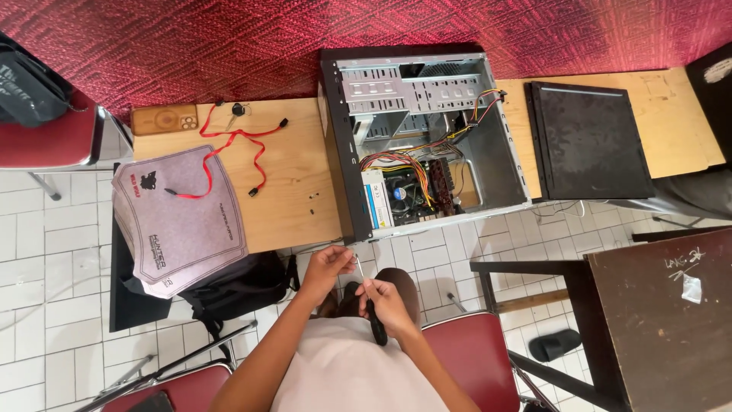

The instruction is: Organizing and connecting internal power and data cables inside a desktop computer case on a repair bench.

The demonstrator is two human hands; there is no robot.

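A red chair (46,141) was seen at the far left, and past it a phone (164,119) in a wood-patterned case lay on the wooden tabletop (293,198) beside a small bunch of keys (237,110). A grey mat (179,221) hung over the tabletop's near edge, and red cables (232,156) were trailed across both mat and wood. Two small dark screws (312,203) were left on the bare wood just left of the case. Below the tabletop a black backpack (236,286) rested on the white tiled floor (46,305).

The left hand (326,267) was raised in front of the body, its fingers pinched closed on the metal tip end of the screwdriver (369,301). The right hand (387,304) was wrapped shut around the tool's black handle. The screwdriver was held between the two hands, over the lap and just short of the tabletop's near edge; its long axis ran diagonally, the thin shaft pointed up and to the left toward the tabletop, the handle pointed down toward the body.

The open computer case (423,141) lay on its side on the tabletop, bundles of coloured wires, the board and a fan exposed within. To its right the removed black side panel (589,141) was laid flat on the wood, apart from the case. At the lower right a dark brown table (663,320) was visible, and a black sandal (555,345) was left on the floor beneath it
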